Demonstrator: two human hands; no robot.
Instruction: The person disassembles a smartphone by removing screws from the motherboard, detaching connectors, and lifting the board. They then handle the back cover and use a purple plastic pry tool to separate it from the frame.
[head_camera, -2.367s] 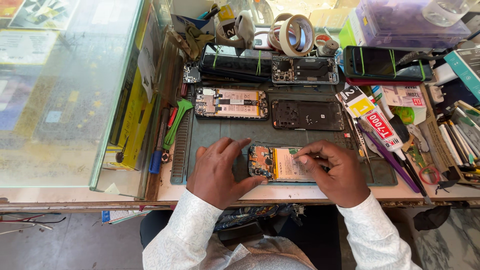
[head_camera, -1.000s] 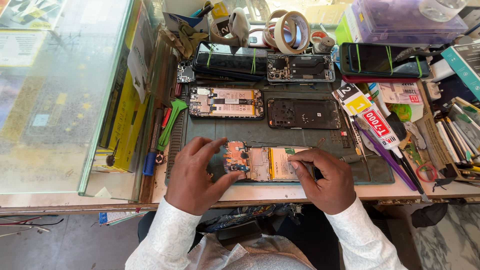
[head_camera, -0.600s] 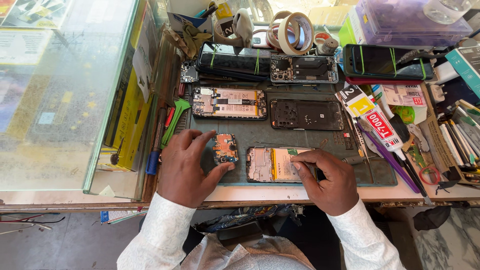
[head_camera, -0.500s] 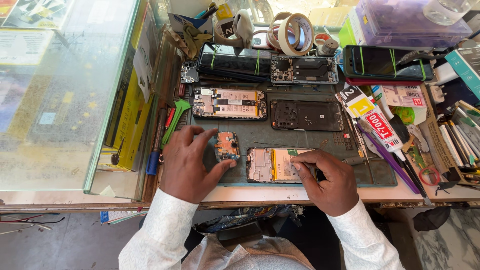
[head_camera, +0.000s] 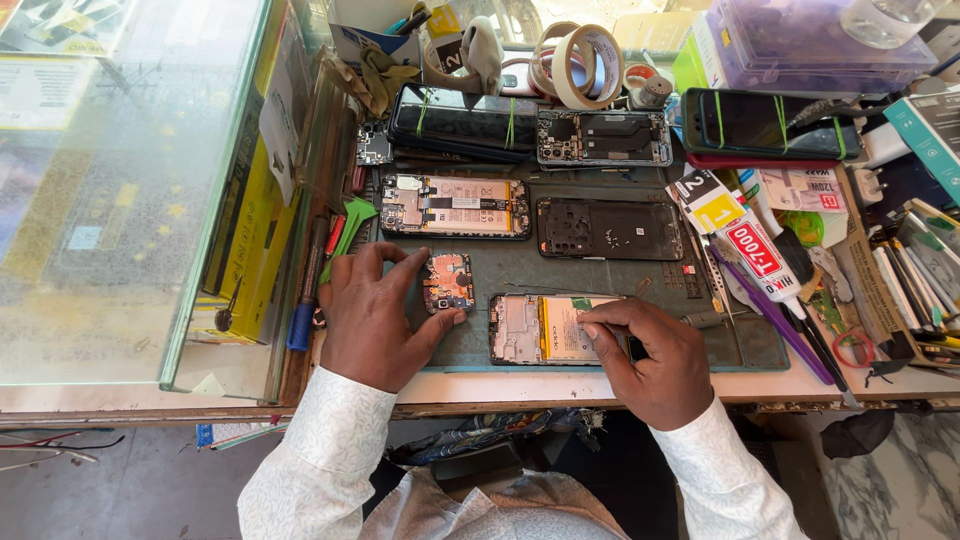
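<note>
Left hand (head_camera: 372, 320) grips the small multicoloured circuit board (head_camera: 448, 282); right hand (head_camera: 650, 358) presses closed fingertips on the opened phone frame with yellow battery (head_camera: 545, 329).

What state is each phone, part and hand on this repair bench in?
Left hand: fingers hold the circuit board.
Circuit board: out of its phone, apart from it on the mat.
Right hand: fingertips press on the opened phone.
Opened phone: back off, battery showing.
Second phone: open, insides showing.
Black frame: stripped, lying flat.
Banded phone: closed, green rubber bands around it.
Tape roll: leaning.
</note>
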